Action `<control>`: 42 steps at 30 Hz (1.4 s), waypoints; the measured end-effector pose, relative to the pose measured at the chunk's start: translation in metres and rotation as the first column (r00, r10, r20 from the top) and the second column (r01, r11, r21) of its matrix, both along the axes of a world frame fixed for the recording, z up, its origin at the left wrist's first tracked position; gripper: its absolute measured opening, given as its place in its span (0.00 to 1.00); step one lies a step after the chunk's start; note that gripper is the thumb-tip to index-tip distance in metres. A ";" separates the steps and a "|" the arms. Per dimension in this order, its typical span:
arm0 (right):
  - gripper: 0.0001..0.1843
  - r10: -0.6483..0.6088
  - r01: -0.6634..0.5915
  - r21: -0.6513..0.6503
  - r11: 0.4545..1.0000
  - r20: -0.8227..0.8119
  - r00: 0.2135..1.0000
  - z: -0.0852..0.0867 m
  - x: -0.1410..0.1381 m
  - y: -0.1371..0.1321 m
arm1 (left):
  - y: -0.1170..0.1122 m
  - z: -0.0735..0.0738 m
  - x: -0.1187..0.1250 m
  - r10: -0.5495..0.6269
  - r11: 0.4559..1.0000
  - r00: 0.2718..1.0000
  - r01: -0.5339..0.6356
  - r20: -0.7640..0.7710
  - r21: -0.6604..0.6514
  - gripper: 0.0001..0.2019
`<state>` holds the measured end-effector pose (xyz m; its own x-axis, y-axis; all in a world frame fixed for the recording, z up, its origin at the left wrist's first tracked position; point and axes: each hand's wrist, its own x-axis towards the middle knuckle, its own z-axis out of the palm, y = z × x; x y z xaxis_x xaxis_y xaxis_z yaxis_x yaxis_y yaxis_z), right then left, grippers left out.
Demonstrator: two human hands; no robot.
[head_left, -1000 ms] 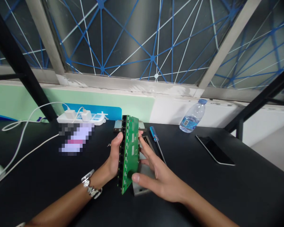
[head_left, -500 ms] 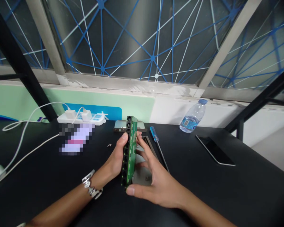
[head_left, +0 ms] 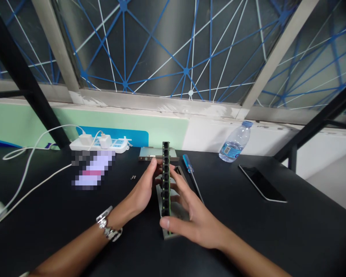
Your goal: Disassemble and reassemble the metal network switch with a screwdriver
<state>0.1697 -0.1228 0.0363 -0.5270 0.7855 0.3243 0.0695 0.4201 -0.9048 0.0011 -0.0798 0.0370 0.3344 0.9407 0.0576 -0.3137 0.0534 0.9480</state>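
A green circuit board (head_left: 165, 181) with a row of black ports stands on edge, its port side facing me. My right hand (head_left: 194, 213) grips it, thumb at the near end and fingers along the right face. My left hand (head_left: 140, 190) closes on the left side toward the far end, its fingertips partly hidden behind the board. Below lies an open grey metal case (head_left: 177, 209), partly covered by the board and my right hand. Past the far end sits a metal cover (head_left: 145, 154). To the right is a screwdriver (head_left: 192, 169) with a blue handle.
Several small screws (head_left: 133, 177) lie left of the board. A power strip (head_left: 99, 144) with plugs and white cables stands at the back left, near a blurred-out object (head_left: 93, 169). On the right are a water bottle (head_left: 235, 142) and a phone (head_left: 261, 184).
The board has shifted slightly right and turned, so its port edge faces me and its green face is mostly out of sight. Both hands moved along with it, and more of the case shows.
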 end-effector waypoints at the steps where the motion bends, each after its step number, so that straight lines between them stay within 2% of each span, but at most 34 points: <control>1: 0.55 0.004 -0.004 -0.009 1.000 -0.005 1.000 -0.001 0.001 0.000 | 0.001 -0.001 0.000 0.009 1.000 1.000 -0.009 -0.008 0.010 0.30; 10: 0.51 -0.015 0.015 -0.123 0.992 -0.003 1.000 -0.005 0.008 0.003 | 0.000 -0.004 -0.005 0.023 0.985 0.995 -0.006 -0.096 0.173 0.21; 16: 0.66 0.043 -0.032 -0.141 0.989 0.071 0.997 -0.005 0.009 0.003 | 0.004 -0.004 -0.003 0.081 0.988 0.991 -0.065 -0.109 0.141 0.23; 24: 0.66 0.074 -0.066 -0.139 0.988 0.051 0.996 -0.005 0.008 0.003 | 0.001 0.001 -0.005 0.087 0.981 0.981 -0.054 -0.176 0.184 0.23; 26: 0.62 0.081 -0.079 -0.155 0.985 0.004 0.997 -0.001 0.006 0.002 | -0.001 0.004 -0.005 0.101 0.977 0.973 -0.058 -0.207 0.204 0.22; 32: 0.40 -0.030 -0.011 -0.268 0.963 -0.148 0.988 0.009 0.000 0.003 | -0.001 0.008 -0.004 0.118 0.959 0.961 -0.045 -0.249 0.280 0.26; 37: 0.27 -0.119 0.074 -0.276 0.958 -0.150 0.981 0.013 0.008 0.012 | 0.007 0.008 -0.013 0.133 0.974 0.951 -0.073 -0.280 0.213 0.24; 42: 0.26 -0.293 0.248 -0.346 0.905 -0.081 0.953 0.012 0.019 0.028 | 0.018 0.013 -0.026 0.172 0.976 0.947 -0.127 -0.270 0.176 0.22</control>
<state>0.1892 -0.0951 0.0486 -0.2505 0.9653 0.0744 0.0127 0.0802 -0.9967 -0.0247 -0.0623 0.0505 0.2144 0.9681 0.1299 -0.0248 -0.1276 0.9915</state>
